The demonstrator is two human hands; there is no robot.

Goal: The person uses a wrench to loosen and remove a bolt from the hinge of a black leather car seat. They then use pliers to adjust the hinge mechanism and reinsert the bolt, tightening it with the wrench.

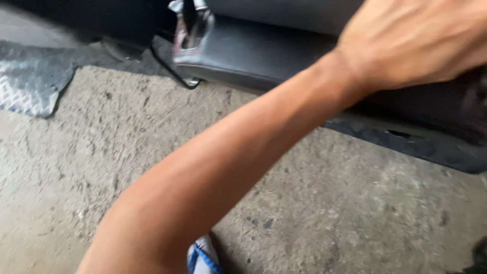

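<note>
A bare forearm was stretched diagonally across the view from the lower left, and its hand (pixel 416 43), taken to be the left one though this could not be told for sure, was seen at the upper right above a black padded seat (pixel 253 50). The fingers were cut off by the frame edge, so their state could not be told. A blurred buckle-like fitting (pixel 192 35) was seen well apart to the hand's left, above a concrete floor (pixel 355 213) and a metal tread plate (pixel 30 81).

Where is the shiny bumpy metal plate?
In the head view, the metal tread plate lies flat at the far left on the concrete floor, left of the black car sill and away from the reaching arm.
</note>
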